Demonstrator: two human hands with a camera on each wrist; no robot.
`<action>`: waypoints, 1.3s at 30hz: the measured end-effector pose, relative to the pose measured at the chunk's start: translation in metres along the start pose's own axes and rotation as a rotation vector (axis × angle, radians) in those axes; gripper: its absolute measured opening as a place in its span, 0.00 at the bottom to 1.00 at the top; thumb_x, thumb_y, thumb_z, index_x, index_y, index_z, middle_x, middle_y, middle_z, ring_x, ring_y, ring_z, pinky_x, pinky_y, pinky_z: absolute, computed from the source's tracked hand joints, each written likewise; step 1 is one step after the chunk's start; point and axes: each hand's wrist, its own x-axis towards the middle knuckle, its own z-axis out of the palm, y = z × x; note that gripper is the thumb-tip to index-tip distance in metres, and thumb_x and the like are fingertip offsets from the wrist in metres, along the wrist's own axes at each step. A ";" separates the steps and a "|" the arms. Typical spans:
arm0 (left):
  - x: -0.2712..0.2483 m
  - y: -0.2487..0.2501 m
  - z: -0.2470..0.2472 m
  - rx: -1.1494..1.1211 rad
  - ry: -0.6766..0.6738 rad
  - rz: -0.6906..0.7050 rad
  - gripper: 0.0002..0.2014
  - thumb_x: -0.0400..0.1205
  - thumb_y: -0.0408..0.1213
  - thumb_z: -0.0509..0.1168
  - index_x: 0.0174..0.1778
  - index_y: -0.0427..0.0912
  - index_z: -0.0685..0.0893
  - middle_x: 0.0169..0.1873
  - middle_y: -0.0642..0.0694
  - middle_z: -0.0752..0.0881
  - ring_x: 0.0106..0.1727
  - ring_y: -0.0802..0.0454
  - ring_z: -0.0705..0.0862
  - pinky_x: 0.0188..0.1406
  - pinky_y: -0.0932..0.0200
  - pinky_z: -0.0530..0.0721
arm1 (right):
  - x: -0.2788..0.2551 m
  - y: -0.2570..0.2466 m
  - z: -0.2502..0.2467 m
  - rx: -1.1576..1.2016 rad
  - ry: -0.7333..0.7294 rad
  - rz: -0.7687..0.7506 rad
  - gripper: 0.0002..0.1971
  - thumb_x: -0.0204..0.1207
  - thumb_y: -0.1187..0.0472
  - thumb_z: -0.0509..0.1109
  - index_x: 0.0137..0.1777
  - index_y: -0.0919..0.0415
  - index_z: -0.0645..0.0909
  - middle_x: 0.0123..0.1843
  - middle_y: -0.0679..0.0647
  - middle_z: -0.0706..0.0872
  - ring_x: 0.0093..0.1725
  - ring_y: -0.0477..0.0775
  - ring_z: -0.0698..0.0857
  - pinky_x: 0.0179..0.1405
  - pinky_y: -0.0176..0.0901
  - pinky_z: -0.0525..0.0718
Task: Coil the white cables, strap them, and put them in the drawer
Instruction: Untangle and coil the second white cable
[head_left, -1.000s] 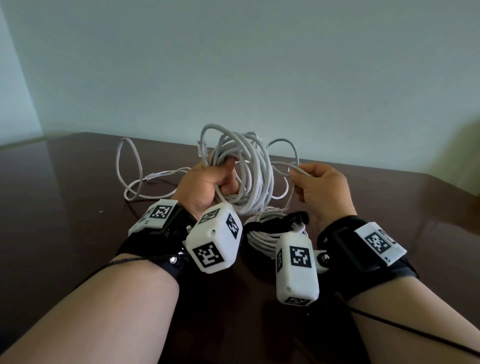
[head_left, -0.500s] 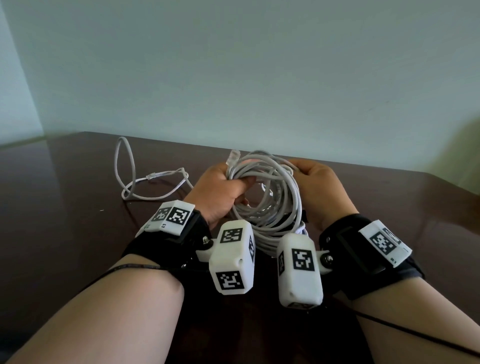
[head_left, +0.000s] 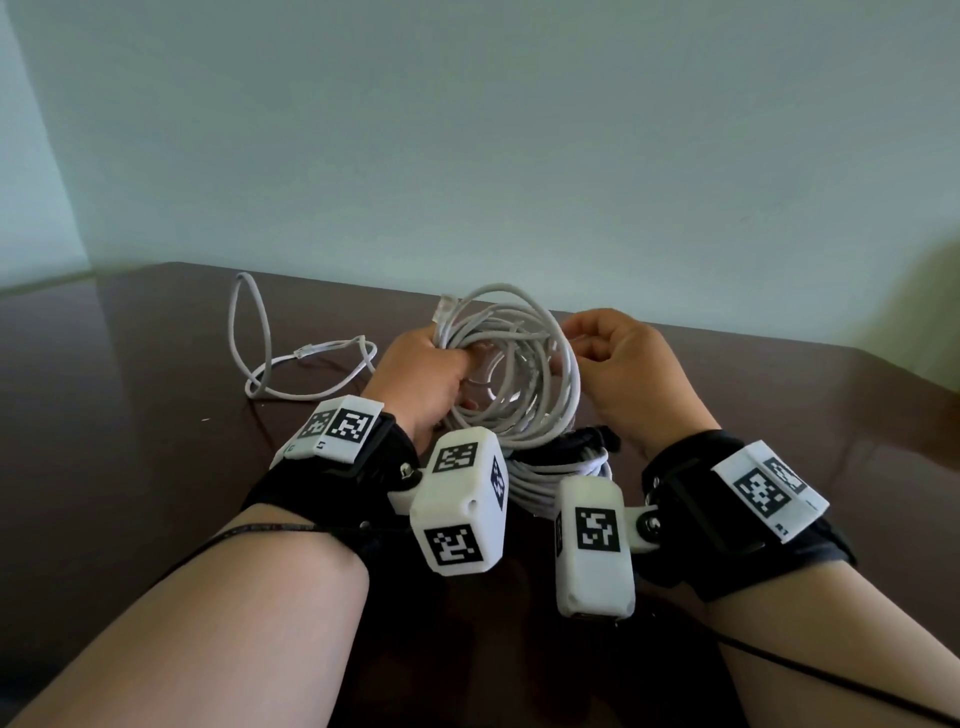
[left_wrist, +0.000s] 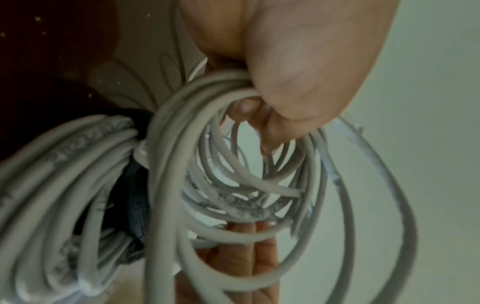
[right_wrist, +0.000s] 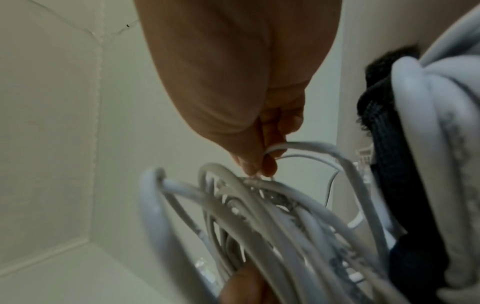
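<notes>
My left hand (head_left: 431, 374) grips the left side of a loose coil of white cable (head_left: 545, 384), held upright just above the table. Its plug end (head_left: 445, 307) sticks up above my fist. At the coil's right side my right hand (head_left: 608, 358) has its fingers curled, and in the right wrist view it pinches one strand (right_wrist: 298, 147) of that coil (right_wrist: 259, 216). In the left wrist view the loops (left_wrist: 182, 164) hang from my left hand (left_wrist: 298, 72). A second white coil (head_left: 550, 483) lies beneath, bound with a black strap (head_left: 587, 441).
A loose white cable (head_left: 270, 364) lies in loops on the dark brown table (head_left: 130, 415), left of my left hand. A pale wall stands right behind the table's far edge. No drawer is in view.
The coil has come down from a raised, messy bunch into a rounder ring near the table. My right hand has let go of the coil's right side and now pinches one strand.
</notes>
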 end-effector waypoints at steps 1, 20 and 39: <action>0.001 -0.001 -0.001 -0.021 0.037 -0.015 0.08 0.81 0.32 0.66 0.35 0.40 0.80 0.10 0.55 0.77 0.12 0.62 0.75 0.16 0.69 0.75 | 0.001 0.001 0.000 -0.042 -0.008 -0.001 0.09 0.74 0.60 0.74 0.53 0.57 0.83 0.40 0.53 0.91 0.34 0.46 0.86 0.36 0.35 0.80; 0.009 -0.006 -0.007 -0.216 0.079 -0.123 0.09 0.81 0.36 0.67 0.35 0.40 0.80 0.17 0.49 0.73 0.20 0.54 0.72 0.18 0.66 0.76 | 0.005 0.010 0.004 0.237 0.001 0.099 0.13 0.79 0.72 0.63 0.42 0.56 0.85 0.27 0.43 0.86 0.23 0.37 0.76 0.28 0.33 0.75; 0.007 0.000 0.003 -0.528 -0.016 -0.167 0.17 0.84 0.31 0.60 0.27 0.35 0.73 0.14 0.48 0.76 0.14 0.54 0.77 0.17 0.67 0.77 | 0.003 0.008 0.011 0.596 0.051 0.166 0.10 0.77 0.71 0.69 0.56 0.59 0.80 0.36 0.55 0.89 0.27 0.48 0.85 0.25 0.37 0.82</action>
